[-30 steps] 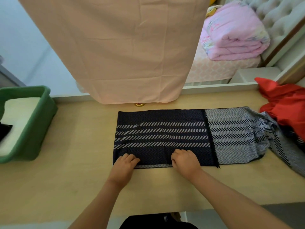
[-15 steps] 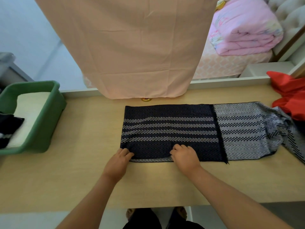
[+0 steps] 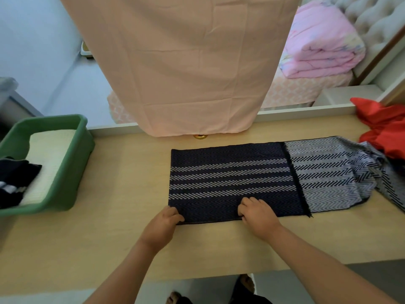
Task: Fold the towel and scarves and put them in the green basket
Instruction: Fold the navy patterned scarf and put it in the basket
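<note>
**Where your hands meet the near hem: scarf flat on the table**

As you look down, the green basket (image 3: 74, 172) sits at the far left of the table (image 3: 122, 227). A folded white towel (image 3: 50, 159) lies inside it, with a dark folded cloth (image 3: 15, 183) on the towel's left part.

Centre: your left hand (image 3: 163, 224) is at the near left corner of the navy scarf (image 3: 230, 176), fingers curled onto the hem and pinching it. Your right hand (image 3: 258, 216) is further along the same near edge, its fingers also curled down and gripping the fabric. The scarf lies flat as a doubled rectangle, pale chevron stripes running across it, well apart from the basket.

Behind the scarf a peach sheet (image 3: 186, 62) hangs down to the table's back edge.

Right: a grey herringbone stretch (image 3: 328, 172) runs on from under the navy panel's fringed end and bunches towards the table's right side. A red cloth (image 3: 388, 128) is heaped at the far right, touching that bunched end. A pink quilt (image 3: 317, 44) lies folded on the bed beyond.
</note>
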`<state>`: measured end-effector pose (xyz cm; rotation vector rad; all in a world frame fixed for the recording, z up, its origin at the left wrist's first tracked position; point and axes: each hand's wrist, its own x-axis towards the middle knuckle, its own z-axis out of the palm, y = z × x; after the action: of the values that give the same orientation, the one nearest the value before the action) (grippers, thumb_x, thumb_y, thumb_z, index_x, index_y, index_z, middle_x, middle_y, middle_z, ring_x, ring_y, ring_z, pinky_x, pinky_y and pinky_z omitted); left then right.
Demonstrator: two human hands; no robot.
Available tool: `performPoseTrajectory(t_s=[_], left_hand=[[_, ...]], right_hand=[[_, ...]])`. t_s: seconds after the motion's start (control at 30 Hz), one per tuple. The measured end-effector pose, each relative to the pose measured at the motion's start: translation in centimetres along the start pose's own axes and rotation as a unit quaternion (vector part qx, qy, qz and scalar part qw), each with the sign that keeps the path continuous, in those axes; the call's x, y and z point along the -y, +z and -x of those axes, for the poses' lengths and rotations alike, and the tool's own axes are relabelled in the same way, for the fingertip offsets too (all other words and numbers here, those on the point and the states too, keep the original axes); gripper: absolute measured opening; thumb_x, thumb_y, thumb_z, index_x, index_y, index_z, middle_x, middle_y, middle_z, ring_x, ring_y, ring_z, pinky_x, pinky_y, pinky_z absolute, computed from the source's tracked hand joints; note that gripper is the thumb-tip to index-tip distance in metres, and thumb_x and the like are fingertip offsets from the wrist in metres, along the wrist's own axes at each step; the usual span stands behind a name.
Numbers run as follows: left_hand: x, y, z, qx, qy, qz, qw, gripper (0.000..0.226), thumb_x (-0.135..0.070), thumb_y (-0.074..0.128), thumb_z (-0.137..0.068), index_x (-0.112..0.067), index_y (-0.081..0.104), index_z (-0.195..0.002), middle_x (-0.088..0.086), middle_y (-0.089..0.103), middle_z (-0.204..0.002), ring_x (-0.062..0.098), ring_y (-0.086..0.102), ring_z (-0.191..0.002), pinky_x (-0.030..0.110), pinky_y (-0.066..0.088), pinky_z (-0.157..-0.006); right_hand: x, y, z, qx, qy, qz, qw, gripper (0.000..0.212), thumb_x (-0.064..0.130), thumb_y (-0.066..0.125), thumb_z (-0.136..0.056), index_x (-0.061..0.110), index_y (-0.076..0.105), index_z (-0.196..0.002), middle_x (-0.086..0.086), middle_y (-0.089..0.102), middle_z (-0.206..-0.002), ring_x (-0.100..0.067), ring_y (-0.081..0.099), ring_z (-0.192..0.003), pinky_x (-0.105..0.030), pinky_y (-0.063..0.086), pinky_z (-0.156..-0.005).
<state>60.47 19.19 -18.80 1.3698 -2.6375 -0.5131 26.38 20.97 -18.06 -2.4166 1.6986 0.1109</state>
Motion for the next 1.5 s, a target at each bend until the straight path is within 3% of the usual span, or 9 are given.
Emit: performPoseTrajectory(t_s=[0.13,0.27,0.43,0.6,0.77,0.9,1.0,1.3,1.5], left_hand=[[0.0,-0.4,-0.2,0.018,-0.024,0.011,1.000,0.037,-0.018,0.043,-0.083,-0.015,0.072,-0.106,0.000,0.064,-0.099,0.023,0.060,-0.091,0.034,0.053,-0.077],[-0.3,-0.8,-3.7,-0.045,-0.013,0.001,0.999,0.035,-0.016,0.044,-0.091,-0.011,0.065,-0.118,0.006,0.061,-0.117,0.026,0.058,-0.104,0.039,0.053,-0.087],[1.2,-0.1,-5.1,0.108,-0.129,-0.056,0.984,0.061,-0.049,0.021,-0.103,-0.024,0.007,-0.157,-0.001,0.003,-0.164,0.022,0.002,-0.152,0.036,0.017,-0.122],[3.5,-1.0,-1.6,0.039,-0.228,-0.124,0.965,0.061,-0.052,0.023,-0.094,-0.014,0.059,-0.127,0.016,0.053,-0.138,0.040,0.043,-0.131,0.052,0.039,-0.105],[5.4,-2.1,0.5,0.006,-0.328,-0.145,0.933,0.055,-0.047,0.040,-0.095,-0.001,0.058,-0.117,0.025,0.055,-0.128,0.047,0.043,-0.127,0.058,0.031,-0.108],[6.5,-1.2,1.3,0.041,-0.218,-0.075,0.972,0.072,-0.061,0.015,-0.096,-0.022,0.016,-0.157,0.009,0.009,-0.164,0.031,0.005,-0.151,0.047,0.012,-0.122],[7.7,-0.6,2.5,0.092,-0.199,-0.097,0.971,0.075,-0.069,-0.010,-0.085,-0.038,-0.012,-0.154,-0.003,-0.021,-0.161,0.025,-0.022,-0.148,0.053,-0.005,-0.120],[10.0,-5.9,2.5,0.121,-0.353,-0.155,0.915,0.062,-0.050,0.035,-0.090,-0.015,0.034,-0.142,0.019,0.028,-0.154,0.039,0.021,-0.143,0.053,0.023,-0.114],[6.2,-8.6,-2.6,0.071,-0.245,-0.114,0.960,0.046,-0.037,0.043,-0.094,-0.015,0.042,-0.134,0.007,0.048,-0.131,0.028,0.046,-0.121,0.039,0.044,-0.095]], right_hand=[[1.4,-1.2,0.1,0.019,0.019,-0.011,1.000,0.032,0.044,0.035,-0.083,0.025,0.061,-0.087,0.005,0.051,-0.094,-0.018,0.050,-0.091,-0.035,0.041,-0.084],[3.1,-1.3,-1.7,0.012,0.057,-0.057,0.997,0.032,0.039,0.043,-0.094,0.026,0.057,-0.120,0.001,0.048,-0.130,-0.022,0.047,-0.122,-0.038,0.039,-0.101],[5.1,-1.0,-3.1,0.124,0.139,-0.081,0.979,0.066,0.040,0.048,-0.098,0.028,0.019,-0.155,-0.006,0.007,-0.164,-0.028,0.008,-0.151,-0.051,0.019,-0.120],[8.1,-1.9,-4.5,0.102,0.039,-0.139,0.984,0.052,0.038,0.054,-0.095,0.031,0.044,-0.145,0.002,0.031,-0.155,-0.020,0.029,-0.140,-0.039,0.035,-0.112],[11.3,-1.8,-6.6,0.051,0.018,-0.185,0.981,0.040,0.022,0.054,-0.098,0.027,0.054,-0.138,0.001,0.036,-0.152,-0.021,0.034,-0.139,-0.041,0.035,-0.113],[11.8,-1.1,-7.0,0.042,0.149,-0.077,0.985,0.057,0.036,0.050,-0.100,0.030,0.029,-0.152,-0.007,0.010,-0.164,-0.028,0.006,-0.151,-0.057,0.017,-0.119],[12.6,-0.5,-7.1,0.112,0.261,-0.091,0.955,0.077,0.055,0.044,-0.099,0.031,0.001,-0.158,-0.008,-0.014,-0.165,-0.034,-0.012,-0.151,-0.066,0.009,-0.115],[17.3,-1.7,-8.8,0.162,0.158,-0.215,0.950,0.072,0.038,0.053,-0.100,0.037,0.010,-0.158,0.000,-0.008,-0.166,-0.024,-0.005,-0.152,-0.052,0.012,-0.122],[12.8,-4.9,-6.4,0.092,0.211,-0.239,0.943,0.058,0.028,0.055,-0.099,0.026,0.034,-0.153,-0.004,0.022,-0.161,-0.025,0.027,-0.146,-0.036,0.027,-0.119]])
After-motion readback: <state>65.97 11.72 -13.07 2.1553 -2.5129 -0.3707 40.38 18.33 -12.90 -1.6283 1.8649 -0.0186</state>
